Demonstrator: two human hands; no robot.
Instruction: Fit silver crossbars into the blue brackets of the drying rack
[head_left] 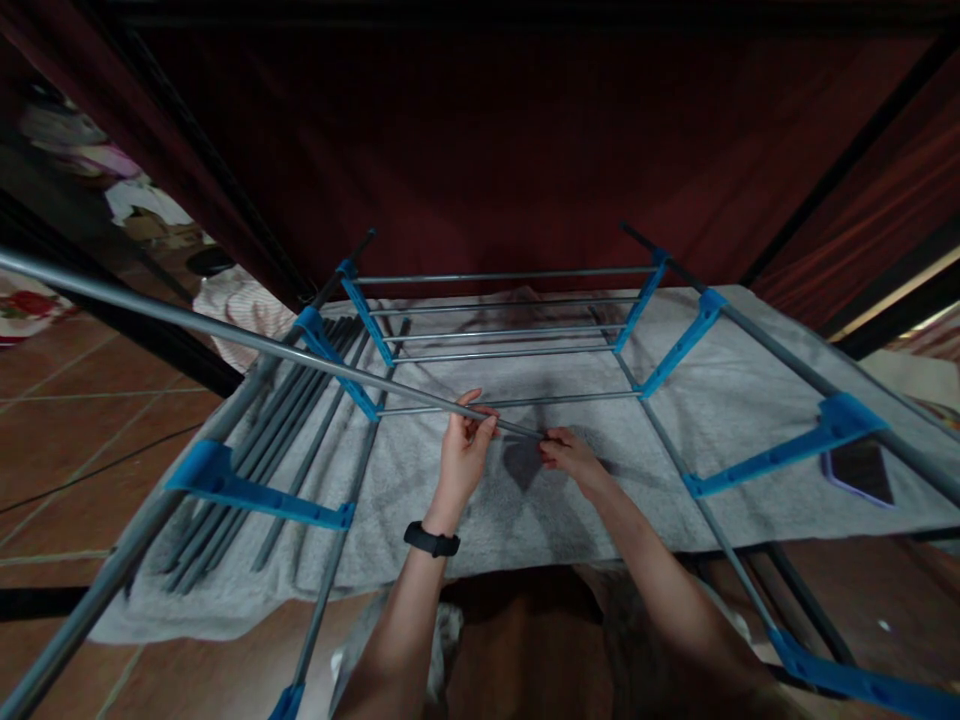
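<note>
A long grey metal tube (330, 368) slants from the upper left down to the middle of the view. Near its lower end my left hand (466, 440), with a black band on the wrist, is closed round it. The fingers of my right hand (568, 455) pinch the tip of the same tube. Around and beyond my hands stands a rack frame of grey rods joined by blue plastic brackets (679, 345). Several thin crossbars (510, 354) link its two sides at the back. Another blue bracket (262, 492) sits on the left side, close to the front.
A grey towel (480, 510) covers the surface beneath the frame. Several loose grey tubes (259, 450) lie on its left part. A phone (859, 472) rests at the right, partly behind a bracket. Dark red cloth (480, 150) hangs behind, and tiled floor (97, 430) shows at left.
</note>
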